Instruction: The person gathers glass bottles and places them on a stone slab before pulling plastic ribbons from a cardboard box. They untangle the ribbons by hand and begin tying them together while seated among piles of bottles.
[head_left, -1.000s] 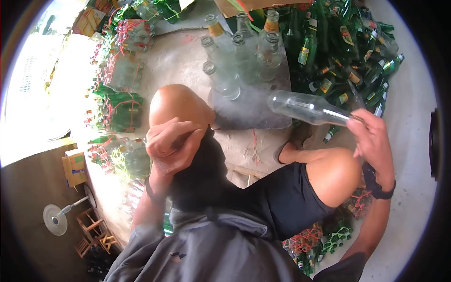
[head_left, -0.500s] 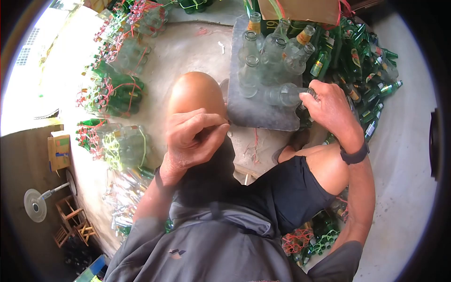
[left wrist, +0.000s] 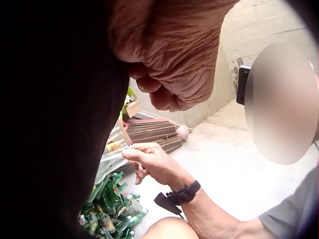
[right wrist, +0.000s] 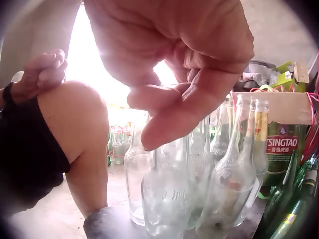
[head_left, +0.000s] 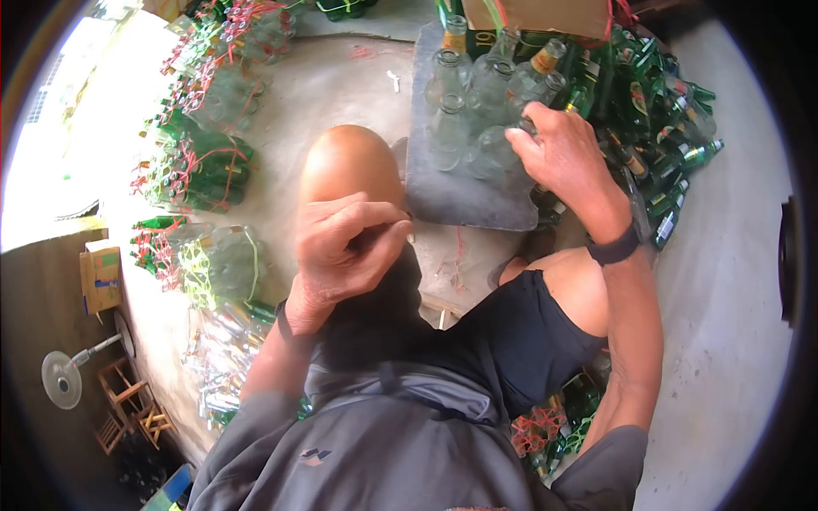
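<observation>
My right hand is at the top of a clear glass bottle, its thumb and fingers curled about the neck, which they mostly hide. The bottle stands upright at the near side of a cluster of clear glass bottles on a dark board. Some of those bottles carry yellow neck labels. My left hand rests by the raised left knee, its fingers loosely curled and the thumb near the index finger. Nothing shows in it.
A big heap of green bottles lies to the right of the board, against a pale wall. Bundles of bottles tied with red and green string line the left. A cardboard box is behind the cluster. A fan stands far left.
The right hand has brought the clear bottle in from the right, tilted it from lying flat to upright and set it by the cluster. The left hand stays near the knee.
</observation>
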Demonstrator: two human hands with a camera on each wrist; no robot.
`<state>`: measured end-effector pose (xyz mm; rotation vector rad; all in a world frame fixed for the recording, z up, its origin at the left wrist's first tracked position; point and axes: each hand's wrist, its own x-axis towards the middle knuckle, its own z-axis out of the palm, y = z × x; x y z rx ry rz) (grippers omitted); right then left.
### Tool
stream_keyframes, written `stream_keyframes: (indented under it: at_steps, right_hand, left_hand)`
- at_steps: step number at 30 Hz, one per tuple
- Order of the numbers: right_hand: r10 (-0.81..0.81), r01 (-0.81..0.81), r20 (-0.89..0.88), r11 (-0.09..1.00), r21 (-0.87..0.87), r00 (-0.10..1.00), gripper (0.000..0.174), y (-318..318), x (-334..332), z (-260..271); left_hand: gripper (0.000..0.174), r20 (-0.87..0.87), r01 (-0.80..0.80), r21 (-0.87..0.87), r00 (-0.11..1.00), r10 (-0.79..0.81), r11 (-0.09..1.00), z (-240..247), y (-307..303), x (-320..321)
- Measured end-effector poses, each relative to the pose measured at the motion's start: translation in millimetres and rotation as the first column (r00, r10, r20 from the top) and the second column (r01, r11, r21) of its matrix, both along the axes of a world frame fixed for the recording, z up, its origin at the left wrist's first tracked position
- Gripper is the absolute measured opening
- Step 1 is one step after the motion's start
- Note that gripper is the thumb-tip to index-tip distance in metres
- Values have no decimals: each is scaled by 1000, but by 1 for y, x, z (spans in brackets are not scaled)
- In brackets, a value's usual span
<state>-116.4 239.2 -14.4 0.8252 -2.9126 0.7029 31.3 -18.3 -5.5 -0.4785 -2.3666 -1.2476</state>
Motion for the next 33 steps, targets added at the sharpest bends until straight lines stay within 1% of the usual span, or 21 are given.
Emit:
stream_keyframes:
  at_steps: [1,3,4,5,6,7,8,10,11,13,14,16,17,20,22,25,27,28,30,32,33]
  right_hand:
    - [-8,7,-23,999,-51,1000,27,0,-1,-3]
    - [-17,13,-56,998,-69,998,27,-1,-4,-12]
    - [-28,24,-63,997,-70,998,27,-1,-4,-13]
    - [-55,51,-38,995,-87,998,27,-3,-3,-15]
    - [-24,6,-101,984,-178,995,26,-4,-5,-22]
    - [-31,12,-93,982,-189,995,27,-6,-6,-28]
    - [-44,32,-54,980,-199,998,27,-8,-5,-26]
    - [-50,31,-86,977,-212,995,28,-13,-5,-30]
    - [-69,48,-93,976,-210,993,28,-12,-6,-30]
    - [-18,0,-78,974,-225,997,28,-11,-4,-29]
    - [-33,13,-81,974,-226,996,28,-9,-3,-28]
    - [-2,-18,-76,966,-257,997,30,-4,-1,-26]
    - [1,-33,-113,959,-283,994,33,-3,-1,-31]
    - [-16,-8,-74,949,-316,997,34,5,1,-25]
    - [-9,-13,-68,947,-320,998,35,17,4,-10]
    - [21,-45,-86,957,-286,996,32,41,5,7]
    - [21,-14,20,959,-283,1000,27,64,7,22]
    - [-17,36,67,954,-298,998,27,78,8,26]
    - [-70,120,196,960,-255,978,25,114,7,36]
    - [-130,256,366,912,-321,922,20,157,4,20]
    - [-174,370,472,855,-363,864,18,180,8,9]
  left_hand:
    - [15,1,17,10,1000,-17,1000,2,1,3]
    - [11,-27,-111,-82,994,109,990,6,5,4]
    - [11,-4,-141,-110,990,141,984,6,5,8]
    - [10,19,-137,-119,990,140,983,7,5,9]
    - [10,40,-124,-110,991,129,986,5,4,9]
    - [9,23,-134,-111,990,137,985,2,4,9]
    - [8,-36,-126,-109,992,122,986,-3,2,6]
    - [8,28,-102,-81,994,105,991,0,4,5]
    - [8,22,-84,-78,996,86,993,0,5,5]
    - [7,43,-109,-98,993,113,989,2,7,5]
    - [7,39,-94,-99,994,98,991,2,7,6]
    - [9,31,-130,-165,990,137,978,1,7,6]
    - [9,27,-131,-176,990,137,976,1,7,6]
    - [7,19,-118,-160,992,122,980,-5,5,5]
    - [7,12,-112,-185,993,116,976,-7,4,5]
    - [6,-13,-134,-250,991,135,959,-6,5,4]
    - [6,33,-143,-206,988,153,968,-5,6,4]
    - [6,36,-140,-209,988,151,968,-4,7,4]
    - [5,10,-190,-260,980,199,947,-4,8,4]
    - [5,22,-201,-265,976,215,943,-4,7,4]
    - [4,32,-213,-266,973,229,940,-5,6,4]
